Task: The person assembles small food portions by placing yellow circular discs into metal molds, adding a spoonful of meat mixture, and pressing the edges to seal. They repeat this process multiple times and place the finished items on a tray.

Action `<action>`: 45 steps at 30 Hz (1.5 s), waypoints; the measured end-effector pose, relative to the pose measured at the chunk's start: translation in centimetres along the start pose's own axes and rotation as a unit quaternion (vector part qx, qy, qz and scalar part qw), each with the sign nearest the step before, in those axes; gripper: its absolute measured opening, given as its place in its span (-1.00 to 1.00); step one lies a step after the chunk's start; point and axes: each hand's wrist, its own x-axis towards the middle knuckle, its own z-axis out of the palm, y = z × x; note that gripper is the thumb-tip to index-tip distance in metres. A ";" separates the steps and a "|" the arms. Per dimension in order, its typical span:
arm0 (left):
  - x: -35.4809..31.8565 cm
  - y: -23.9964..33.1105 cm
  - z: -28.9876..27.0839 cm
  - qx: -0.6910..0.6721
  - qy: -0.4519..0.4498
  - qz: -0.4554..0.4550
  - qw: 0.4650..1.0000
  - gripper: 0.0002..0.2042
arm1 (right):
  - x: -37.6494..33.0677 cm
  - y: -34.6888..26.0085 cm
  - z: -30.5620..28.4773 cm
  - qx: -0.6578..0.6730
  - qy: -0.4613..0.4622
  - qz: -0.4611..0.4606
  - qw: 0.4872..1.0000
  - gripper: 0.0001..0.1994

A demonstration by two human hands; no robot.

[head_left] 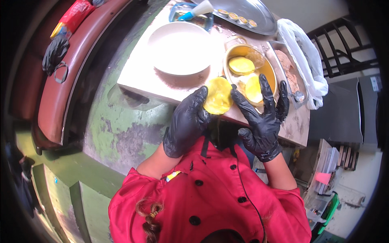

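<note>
My left hand (184,125), in a black glove, holds a flat yellow dough disc (219,97) by its left edge, in front of the table's near edge. To the right of the disc, my right hand (259,121), gloved too, has its fingers spread, with the index fingertip close to the disc's right edge. Just beyond the right hand stands a yellow bowl (269,69). Inside it lie a thick yellow round (241,65) and another yellow round (254,88), partly hidden by my fingers. A large white round dish (180,48) sits to the left of the bowl.
Right of the bowl is a metal tray of pinkish ground meat (285,65), beside a white plastic bag (304,60). Farther back, a round metal tray (261,12) bears several small rounds, near a blue-edged dish with a brush (196,10). A brown bench (60,93) stands at left.
</note>
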 end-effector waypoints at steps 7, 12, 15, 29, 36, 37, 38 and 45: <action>-0.3 2.1 2.1 0.183 -0.130 0.171 0.959 -0.59 | -1.9 1.6 -1.0 -0.038 0.034 0.077 0.996 -0.30; 0.8 3.2 6.9 -0.033 -0.268 -0.082 0.959 -0.58 | -4.7 4.8 -4.2 0.053 0.139 0.103 0.983 -0.63; 1.1 3.3 9.8 0.006 -0.292 -0.031 0.956 -0.59 | -7.4 5.7 -5.9 0.116 0.101 0.198 0.968 -0.69; 2.7 -1.3 18.6 -0.089 -0.148 -0.172 0.970 -0.62 | -10.7 11.7 2.7 0.595 0.208 0.424 0.651 -0.90; 3.7 -2.1 19.7 0.084 -0.142 -0.102 0.981 -0.54 | -10.5 12.2 4.6 0.555 0.213 0.446 0.669 -0.83; 3.9 -1.9 19.6 0.107 -0.144 -0.119 0.977 -0.53 | -10.5 12.3 4.7 0.547 0.214 0.455 0.669 -0.83; 4.1 -1.8 19.6 0.127 -0.145 -0.134 0.972 -0.52 | -10.4 12.4 4.6 0.536 0.213 0.454 0.679 -0.82; 4.2 -2.0 19.6 0.080 -0.141 -0.161 0.974 -0.51 | -10.4 13.3 3.9 0.495 0.142 0.446 0.732 -0.79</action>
